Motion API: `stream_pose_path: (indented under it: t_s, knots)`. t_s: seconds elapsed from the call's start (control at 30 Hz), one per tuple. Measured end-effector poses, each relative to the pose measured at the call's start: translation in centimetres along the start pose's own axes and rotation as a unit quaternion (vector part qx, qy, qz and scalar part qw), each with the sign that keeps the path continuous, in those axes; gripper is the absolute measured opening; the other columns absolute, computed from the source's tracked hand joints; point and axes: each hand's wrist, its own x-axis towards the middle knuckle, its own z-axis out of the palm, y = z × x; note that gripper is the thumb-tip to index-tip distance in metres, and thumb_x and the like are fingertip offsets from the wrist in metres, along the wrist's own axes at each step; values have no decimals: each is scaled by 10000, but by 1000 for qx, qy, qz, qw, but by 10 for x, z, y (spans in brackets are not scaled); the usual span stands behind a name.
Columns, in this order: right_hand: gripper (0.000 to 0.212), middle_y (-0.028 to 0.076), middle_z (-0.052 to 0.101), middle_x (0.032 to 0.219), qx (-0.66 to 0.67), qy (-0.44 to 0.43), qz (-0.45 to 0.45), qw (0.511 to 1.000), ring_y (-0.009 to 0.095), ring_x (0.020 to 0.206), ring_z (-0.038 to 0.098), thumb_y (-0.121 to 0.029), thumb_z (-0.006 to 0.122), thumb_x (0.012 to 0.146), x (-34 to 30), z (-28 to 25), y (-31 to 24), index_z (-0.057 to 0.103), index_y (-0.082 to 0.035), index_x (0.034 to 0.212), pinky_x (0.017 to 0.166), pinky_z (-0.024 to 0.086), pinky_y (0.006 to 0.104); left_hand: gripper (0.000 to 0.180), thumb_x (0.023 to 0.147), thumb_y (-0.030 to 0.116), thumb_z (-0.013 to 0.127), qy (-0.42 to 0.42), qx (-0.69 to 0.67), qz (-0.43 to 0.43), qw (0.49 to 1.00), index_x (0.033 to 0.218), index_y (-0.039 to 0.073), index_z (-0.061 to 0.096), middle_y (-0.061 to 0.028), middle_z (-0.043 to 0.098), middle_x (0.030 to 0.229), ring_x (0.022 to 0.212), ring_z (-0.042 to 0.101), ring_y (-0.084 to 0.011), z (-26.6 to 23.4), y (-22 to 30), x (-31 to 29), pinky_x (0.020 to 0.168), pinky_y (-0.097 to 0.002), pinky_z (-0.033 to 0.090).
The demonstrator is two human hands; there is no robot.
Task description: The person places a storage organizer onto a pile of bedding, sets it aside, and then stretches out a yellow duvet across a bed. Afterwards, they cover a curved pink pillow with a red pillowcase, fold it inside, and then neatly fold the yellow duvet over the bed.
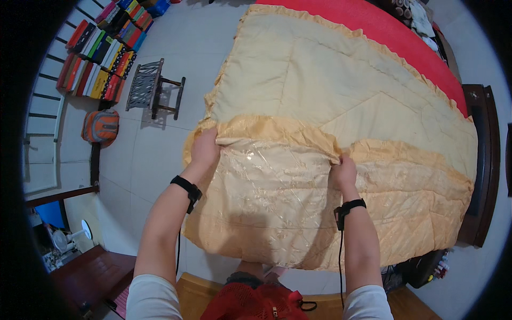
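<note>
A pale yellow quilt point(304, 69) with a ruffled gold border is spread over the bed in front of me. Its near part is folded back, so a shiny, patterned gold side point(277, 194) faces up closest to me. My left hand point(205, 146) is closed on the ruffled edge of this fold, near the quilt's left side. Farther right, my right hand point(344, 172) pinches the same edge, and the fabric bunches up at the fingers. Between the two hands the ruffle runs slightly wrinkled. A black strap with a small device circles each wrist.
A red sheet point(362, 24) shows beyond the quilt. Dark wooden furniture point(480, 170) borders the right side. On the left floor stand a folding stool point(154, 90) and an orange-grey backpack point(101, 127), near a rack of colourful boxes point(101, 64). A wooden bench point(197, 296) is behind me.
</note>
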Motion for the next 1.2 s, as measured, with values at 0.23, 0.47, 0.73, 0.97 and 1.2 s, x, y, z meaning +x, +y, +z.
stream_pose_path:
  t_s: [0.23, 0.47, 0.73, 0.97, 1.2]
  knots:
    - [120, 135, 490, 744, 163, 179, 1, 970, 311, 722, 499, 4, 559, 704, -7, -14, -8, 455, -4, 762, 661, 408, 375, 201, 756, 28, 570, 82, -8, 29, 996, 930, 40, 468, -194, 543, 973, 870, 555, -420, -49, 31, 30, 729, -499, 446]
    - [573, 196, 413, 1207, 298, 23, -99, 949, 336, 1084, 460, -82, 637, 714, -27, 21, -3, 409, -28, 1237, 951, 396, 356, 838, 636, 28, 729, -44, -188, 67, 979, 1357, 36, 302, -226, 95, 1478, 1313, 284, -418, 25, -12, 14, 1053, -389, 340]
    - [691, 61, 220, 1495, -106, -166, -21, 980, 333, 1370, 184, -271, 609, 762, -115, -30, 20, 323, -242, 1391, 1002, 168, 709, 840, 689, 234, 722, -172, 10, 108, 979, 1404, 146, 290, -192, 137, 1501, 1356, 172, -441, 23, 66, -48, 1073, -513, 245]
    - [669, 57, 221, 1497, -110, -84, 26, 990, 332, 1386, 156, -280, 578, 813, -172, -80, 150, 286, -226, 1413, 1046, 131, 669, 885, 703, 384, 705, -187, 67, 82, 977, 1433, 200, 240, -167, 157, 1505, 1348, 155, -470, 81, 165, -113, 1027, -582, 251]
    - [725, 106, 215, 1495, -86, 79, 326, 938, 333, 1381, 169, -343, 624, 784, -212, -145, 392, 312, -132, 1403, 1037, 192, 636, 844, 711, 399, 697, -201, 62, 135, 968, 1423, 241, 272, -207, 193, 1480, 1329, 192, -474, 164, 316, -214, 1013, -574, 263]
